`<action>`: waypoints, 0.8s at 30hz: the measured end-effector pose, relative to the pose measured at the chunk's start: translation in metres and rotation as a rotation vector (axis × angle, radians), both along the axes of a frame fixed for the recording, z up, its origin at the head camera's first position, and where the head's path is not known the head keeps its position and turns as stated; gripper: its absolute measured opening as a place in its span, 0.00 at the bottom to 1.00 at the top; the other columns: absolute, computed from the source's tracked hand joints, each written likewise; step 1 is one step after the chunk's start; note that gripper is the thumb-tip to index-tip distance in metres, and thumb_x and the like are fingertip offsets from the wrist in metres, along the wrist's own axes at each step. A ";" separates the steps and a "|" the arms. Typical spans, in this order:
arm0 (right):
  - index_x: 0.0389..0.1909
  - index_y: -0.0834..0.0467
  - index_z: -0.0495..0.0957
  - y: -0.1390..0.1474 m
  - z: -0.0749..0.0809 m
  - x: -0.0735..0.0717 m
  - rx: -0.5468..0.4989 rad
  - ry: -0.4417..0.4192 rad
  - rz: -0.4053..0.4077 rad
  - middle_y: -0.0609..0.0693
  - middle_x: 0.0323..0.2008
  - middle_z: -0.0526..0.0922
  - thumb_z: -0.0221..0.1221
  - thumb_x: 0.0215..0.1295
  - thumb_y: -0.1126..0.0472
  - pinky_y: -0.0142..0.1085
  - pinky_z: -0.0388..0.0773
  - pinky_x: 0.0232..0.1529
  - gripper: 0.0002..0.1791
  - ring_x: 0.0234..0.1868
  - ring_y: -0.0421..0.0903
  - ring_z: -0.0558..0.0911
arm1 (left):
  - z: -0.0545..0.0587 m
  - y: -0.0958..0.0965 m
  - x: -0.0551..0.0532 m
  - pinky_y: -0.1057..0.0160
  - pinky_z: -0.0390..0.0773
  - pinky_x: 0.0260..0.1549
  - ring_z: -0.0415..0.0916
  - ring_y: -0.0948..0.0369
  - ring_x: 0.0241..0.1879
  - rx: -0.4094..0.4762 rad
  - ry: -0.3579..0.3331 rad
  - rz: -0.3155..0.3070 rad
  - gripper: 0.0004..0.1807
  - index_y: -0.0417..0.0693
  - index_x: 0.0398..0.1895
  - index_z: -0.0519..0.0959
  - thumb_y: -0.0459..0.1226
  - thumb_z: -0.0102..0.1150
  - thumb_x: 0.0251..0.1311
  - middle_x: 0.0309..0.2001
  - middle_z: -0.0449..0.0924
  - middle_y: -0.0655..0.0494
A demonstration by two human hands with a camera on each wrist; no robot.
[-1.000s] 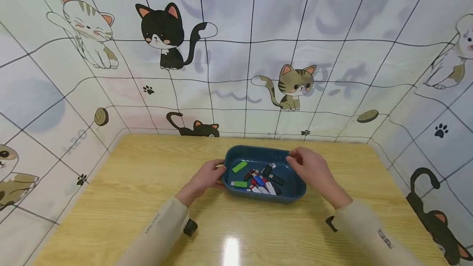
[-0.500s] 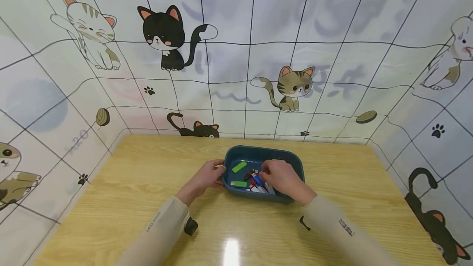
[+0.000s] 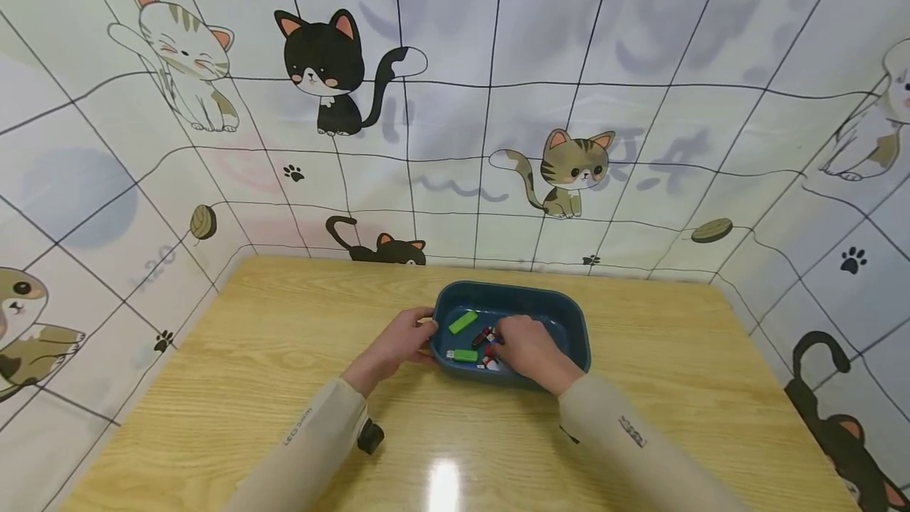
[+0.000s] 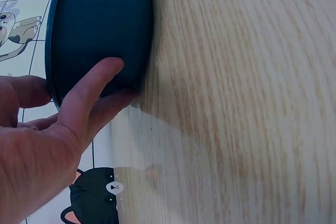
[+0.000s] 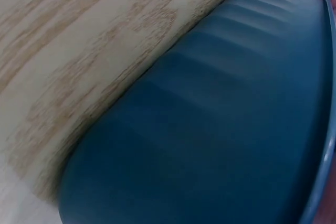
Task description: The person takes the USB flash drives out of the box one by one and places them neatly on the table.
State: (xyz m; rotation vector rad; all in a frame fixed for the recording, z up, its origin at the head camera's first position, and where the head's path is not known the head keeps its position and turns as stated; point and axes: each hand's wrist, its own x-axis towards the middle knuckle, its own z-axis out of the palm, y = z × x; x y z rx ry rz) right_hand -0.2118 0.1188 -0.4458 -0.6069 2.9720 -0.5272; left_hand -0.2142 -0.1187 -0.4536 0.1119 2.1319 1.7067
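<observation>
A dark blue plastic bin (image 3: 540,300) lies on the table with several USB sticks in it. My left hand (image 3: 404,338) grips the bin's left end, its thumb and fingers on either side of the rim; in the left wrist view fingers (image 4: 94,85) lie along the outer wall. Inside the bin, my right hand (image 3: 532,348) reaches down with curled fingers among the sticks and covers many of them. I cannot tell whether it pinches one. Left of it lie a green USB stick (image 3: 464,355), another green stick (image 3: 463,322) and a dark red stick (image 3: 482,336).
The bin's long outer wall (image 5: 199,114) fills most of the right wrist view. The wooden table (image 3: 306,314) reaches back to a wall sheet (image 3: 448,117) printed with cartoon cats. Light glares off the table's front.
My right hand has left the bin's right rim and moved left and down onto the sticks. My left hand keeps its grip on the left end.
</observation>
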 end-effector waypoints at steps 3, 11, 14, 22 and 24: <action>0.25 0.59 0.80 0.000 -0.002 -0.002 0.010 0.013 -0.007 0.48 0.22 0.76 0.69 0.64 0.66 0.39 0.71 0.27 0.09 0.25 0.45 0.70 | 0.001 0.002 0.000 0.46 0.87 0.44 0.83 0.42 0.52 0.006 0.001 0.000 0.25 0.30 0.74 0.64 0.33 0.42 0.80 0.58 0.79 0.32; 0.24 0.59 0.82 0.005 0.002 -0.002 -0.051 -0.037 -0.050 0.46 0.21 0.74 0.65 0.64 0.66 0.34 0.60 0.24 0.09 0.21 0.42 0.65 | -0.001 0.003 0.000 0.45 0.87 0.44 0.83 0.42 0.53 0.017 -0.002 -0.005 0.24 0.30 0.74 0.64 0.33 0.42 0.80 0.58 0.79 0.31; 0.36 0.62 0.86 0.013 0.011 0.002 -0.114 -0.066 -0.088 0.47 0.25 0.80 0.65 0.66 0.64 0.34 0.62 0.23 0.04 0.20 0.42 0.69 | -0.001 0.003 0.000 0.46 0.87 0.44 0.83 0.42 0.53 0.013 -0.003 -0.004 0.25 0.30 0.74 0.64 0.33 0.42 0.80 0.59 0.78 0.31; 0.47 0.62 0.86 0.044 0.036 0.013 -0.181 0.007 -0.132 0.49 0.36 0.87 0.65 0.68 0.61 0.39 0.81 0.33 0.11 0.34 0.42 0.83 | -0.002 0.001 0.001 0.46 0.87 0.43 0.83 0.42 0.52 0.019 -0.005 -0.004 0.25 0.30 0.74 0.63 0.33 0.42 0.80 0.58 0.79 0.30; 0.48 0.62 0.86 0.052 0.041 0.015 -0.201 0.012 -0.138 0.49 0.37 0.87 0.65 0.68 0.61 0.41 0.83 0.36 0.12 0.37 0.44 0.84 | -0.003 0.000 0.000 0.46 0.87 0.43 0.83 0.43 0.52 0.022 -0.007 0.000 0.25 0.30 0.74 0.63 0.34 0.42 0.80 0.58 0.79 0.31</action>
